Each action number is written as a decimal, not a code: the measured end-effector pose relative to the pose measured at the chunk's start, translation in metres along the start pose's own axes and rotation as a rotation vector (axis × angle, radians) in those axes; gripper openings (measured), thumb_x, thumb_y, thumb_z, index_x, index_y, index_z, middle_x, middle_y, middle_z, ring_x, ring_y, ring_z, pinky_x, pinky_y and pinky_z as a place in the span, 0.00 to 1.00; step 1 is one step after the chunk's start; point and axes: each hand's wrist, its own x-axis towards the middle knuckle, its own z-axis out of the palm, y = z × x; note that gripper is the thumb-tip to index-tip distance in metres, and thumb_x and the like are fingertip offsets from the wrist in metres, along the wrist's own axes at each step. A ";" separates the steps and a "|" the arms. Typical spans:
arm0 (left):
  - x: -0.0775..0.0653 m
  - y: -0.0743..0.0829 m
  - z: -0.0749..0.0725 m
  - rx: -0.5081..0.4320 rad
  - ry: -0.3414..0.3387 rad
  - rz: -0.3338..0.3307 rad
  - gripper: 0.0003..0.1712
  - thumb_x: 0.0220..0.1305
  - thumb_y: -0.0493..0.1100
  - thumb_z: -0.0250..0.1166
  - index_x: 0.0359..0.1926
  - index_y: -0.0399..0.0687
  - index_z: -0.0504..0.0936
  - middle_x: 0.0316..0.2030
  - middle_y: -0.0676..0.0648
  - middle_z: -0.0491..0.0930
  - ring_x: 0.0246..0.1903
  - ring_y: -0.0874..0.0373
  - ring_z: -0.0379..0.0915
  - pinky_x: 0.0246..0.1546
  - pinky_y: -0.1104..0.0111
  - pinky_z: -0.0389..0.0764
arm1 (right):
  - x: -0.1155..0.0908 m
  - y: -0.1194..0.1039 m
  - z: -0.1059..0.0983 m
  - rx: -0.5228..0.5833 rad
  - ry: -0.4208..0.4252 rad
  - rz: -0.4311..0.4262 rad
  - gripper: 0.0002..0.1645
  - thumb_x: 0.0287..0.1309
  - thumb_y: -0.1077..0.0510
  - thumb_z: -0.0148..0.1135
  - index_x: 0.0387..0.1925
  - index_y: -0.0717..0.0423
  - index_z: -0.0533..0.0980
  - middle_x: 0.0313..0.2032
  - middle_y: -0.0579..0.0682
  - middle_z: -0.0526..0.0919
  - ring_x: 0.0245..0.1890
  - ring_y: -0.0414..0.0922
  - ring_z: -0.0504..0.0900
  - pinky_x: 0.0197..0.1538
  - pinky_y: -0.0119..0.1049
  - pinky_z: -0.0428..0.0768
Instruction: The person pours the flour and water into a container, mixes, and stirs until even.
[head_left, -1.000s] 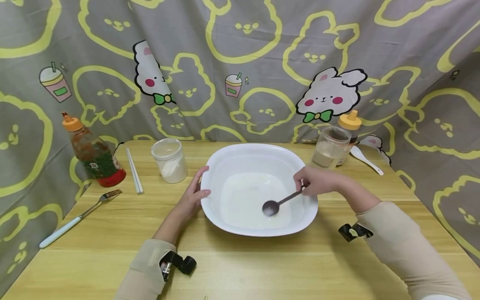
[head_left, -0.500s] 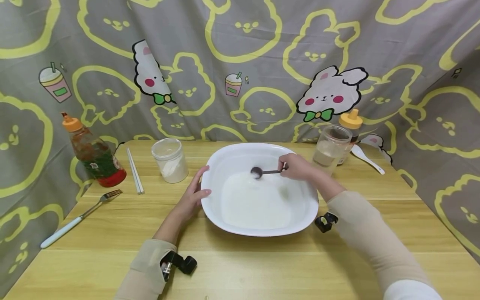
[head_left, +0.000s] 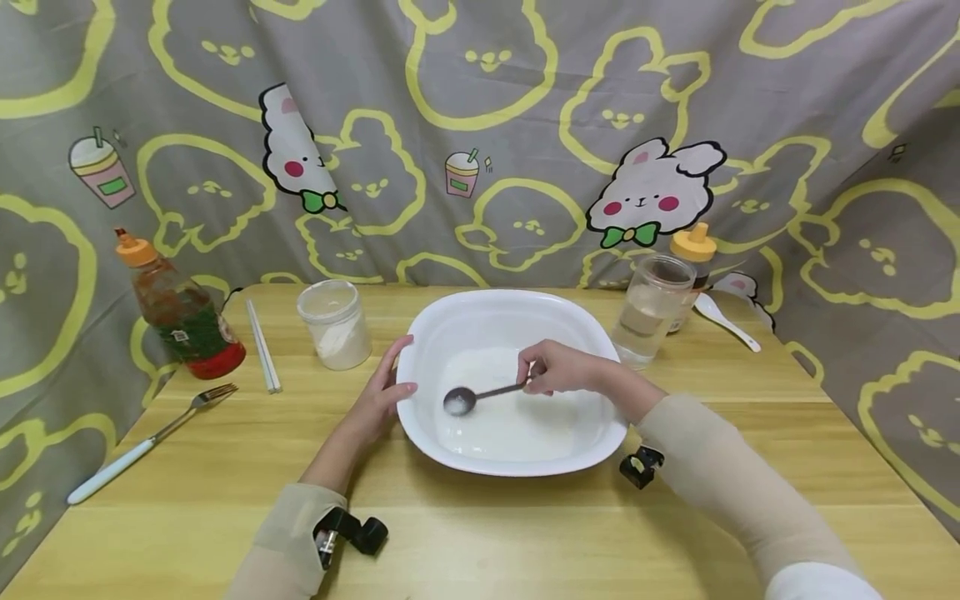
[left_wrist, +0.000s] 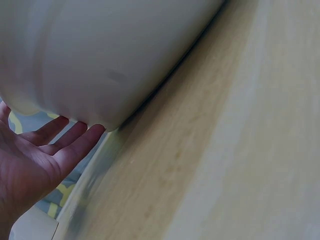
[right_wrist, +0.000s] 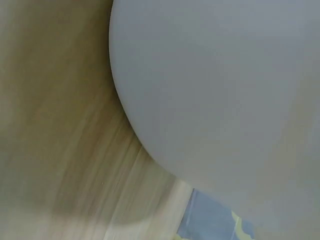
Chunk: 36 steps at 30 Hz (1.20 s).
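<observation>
A white basin (head_left: 592,329) stands in mid-table with milky white liquid (head_left: 510,429) in its bottom. My left hand (head_left: 372,404) holds its left side, thumb at the rim; in the left wrist view the fingers (left_wrist: 75,147) touch the outer wall. Over the basin, my right hand (head_left: 558,367) grips the handle of a dark spoon (head_left: 459,402). The spoon's bowl is at the left of the liquid with some white stuff in it; how deep it dips I cannot tell. In the right wrist view the basin's outer wall (right_wrist: 210,100) fills most of the picture, and that hand is hidden.
Left of the basin are a jar of white powder (head_left: 335,325), chopsticks (head_left: 263,346), a fork (head_left: 153,437) and a red sauce bottle (head_left: 180,308). Behind its right side stand a jar of clear liquid (head_left: 651,308), a yellow-capped bottle (head_left: 693,247) and a white spoon (head_left: 726,322).
My right hand has swept the dark spoon from the basin's right side, past its back, round to the left. My left hand stays at the rim, and the view has shifted slightly.
</observation>
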 end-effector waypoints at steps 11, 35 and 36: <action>0.000 0.000 -0.002 0.017 -0.010 -0.010 0.39 0.51 0.34 0.50 0.64 0.55 0.47 0.50 0.27 0.56 0.45 0.38 0.63 0.32 0.55 0.76 | -0.052 -0.002 -0.035 -0.274 -0.066 -0.056 0.08 0.39 0.72 0.54 0.21 0.57 0.73 0.14 0.43 0.68 0.15 0.37 0.63 0.19 0.27 0.62; 0.000 0.000 -0.002 -0.012 -0.001 -0.016 0.40 0.50 0.33 0.51 0.64 0.54 0.47 0.51 0.26 0.55 0.46 0.34 0.60 0.33 0.53 0.75 | 0.001 0.004 -0.009 -0.158 0.113 0.033 0.03 0.45 0.69 0.56 0.25 0.61 0.73 0.16 0.47 0.73 0.17 0.39 0.66 0.23 0.30 0.67; -0.001 0.000 -0.002 -0.014 -0.003 -0.019 0.40 0.50 0.33 0.51 0.64 0.53 0.46 0.51 0.25 0.55 0.46 0.34 0.60 0.33 0.53 0.75 | -0.001 0.002 -0.006 -0.150 0.079 0.020 0.03 0.45 0.69 0.56 0.25 0.61 0.73 0.15 0.47 0.71 0.16 0.39 0.65 0.22 0.29 0.66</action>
